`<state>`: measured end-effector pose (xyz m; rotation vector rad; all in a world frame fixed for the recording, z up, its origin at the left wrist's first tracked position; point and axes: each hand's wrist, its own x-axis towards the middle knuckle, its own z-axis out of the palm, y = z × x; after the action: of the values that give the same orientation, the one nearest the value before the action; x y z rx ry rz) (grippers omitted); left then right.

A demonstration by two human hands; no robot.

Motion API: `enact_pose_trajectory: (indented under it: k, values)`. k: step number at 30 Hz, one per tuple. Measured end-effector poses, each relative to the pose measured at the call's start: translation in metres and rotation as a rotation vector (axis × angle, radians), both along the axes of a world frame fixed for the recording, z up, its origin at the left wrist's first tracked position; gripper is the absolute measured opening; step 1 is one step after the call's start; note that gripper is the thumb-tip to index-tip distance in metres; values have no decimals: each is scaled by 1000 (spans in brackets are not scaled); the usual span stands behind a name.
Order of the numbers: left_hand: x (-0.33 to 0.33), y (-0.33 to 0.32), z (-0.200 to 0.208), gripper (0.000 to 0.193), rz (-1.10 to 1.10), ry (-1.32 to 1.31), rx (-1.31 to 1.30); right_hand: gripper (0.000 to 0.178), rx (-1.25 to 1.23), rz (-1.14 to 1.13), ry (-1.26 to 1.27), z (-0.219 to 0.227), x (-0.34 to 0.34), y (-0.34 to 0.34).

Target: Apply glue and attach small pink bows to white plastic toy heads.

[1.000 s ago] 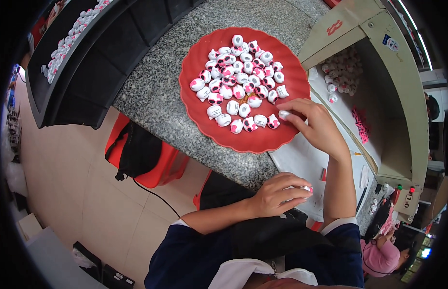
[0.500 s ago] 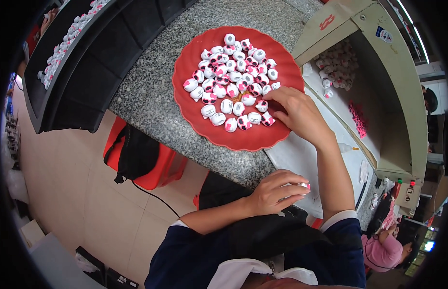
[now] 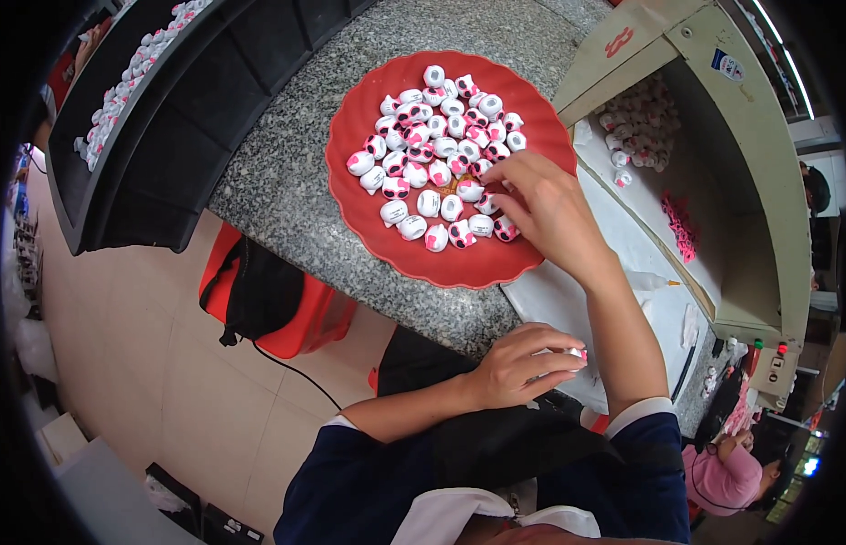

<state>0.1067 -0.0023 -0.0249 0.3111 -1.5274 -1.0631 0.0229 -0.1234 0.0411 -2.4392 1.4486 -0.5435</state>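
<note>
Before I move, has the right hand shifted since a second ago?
Yes: judged against the red plate, the right hand has moved left and slightly up the picture, inward from near its right rim.

- Pale tiled floor (image 3: pixel 214 422), its thin joints plain from where I stand.
- A worktop (image 3: pixel 282 195) of grey speckled stone.
- By its edge, a red stool (image 3: pixel 328 316) with a black bag (image 3: pixel 264 292) slumped over it, and a thin dark cord (image 3: pixel 300 376) close by.
- Off to the right, a pale green cabinet (image 3: pixel 746 132), open-fronted and scuffed.
- Near its lower corner, a switch box (image 3: pixel 770 377) with green and red knobs.
- High at far right, a white light strip (image 3: pixel 786 65), lit.
- Far back, what looks like a yellowish, gridded window (image 3: pixel 783 498).
</note>
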Motion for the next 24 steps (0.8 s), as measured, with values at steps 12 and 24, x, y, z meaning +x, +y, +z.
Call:
enact_pose_trajectory:
  k: [12, 24]
  values:
    - [0, 1, -1, 26, 18, 19, 15, 16, -112, -229, -1, 10, -17, -7]
    - [0, 2, 1, 27, -2, 8, 24, 18, -58, -127, 157, -4, -16, -7]
